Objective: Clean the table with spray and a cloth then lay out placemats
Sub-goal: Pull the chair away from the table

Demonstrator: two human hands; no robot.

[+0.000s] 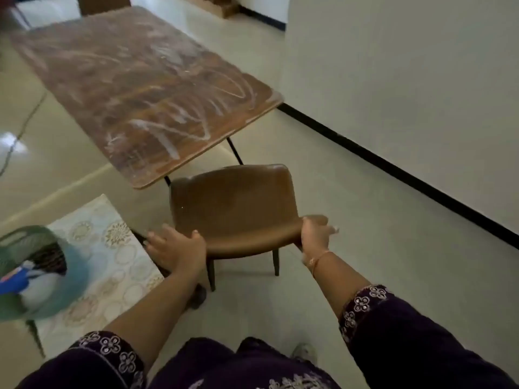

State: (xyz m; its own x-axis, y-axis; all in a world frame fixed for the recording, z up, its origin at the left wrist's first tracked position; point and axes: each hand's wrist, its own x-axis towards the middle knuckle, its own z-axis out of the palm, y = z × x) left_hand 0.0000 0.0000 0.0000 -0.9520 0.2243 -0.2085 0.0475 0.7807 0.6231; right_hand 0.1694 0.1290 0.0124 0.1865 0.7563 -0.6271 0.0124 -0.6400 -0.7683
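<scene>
A long brown table (134,80) stretches away ahead of me, its top streaked with white smears. At its near end stands a brown chair (233,209). My left hand (177,248) grips the chair seat's left edge and my right hand (316,233) grips its right edge. At the lower left a green basket (56,242) holds a blue and white spray bottle (16,279). It rests on a pale patterned surface (112,265), which may be placemats.
A white wall with a black skirting strip (393,169) runs along the right. Another chair back (104,4) shows at the table's far end. A cable (25,124) trails over the pale floor on the left. My shoe (304,353) is below.
</scene>
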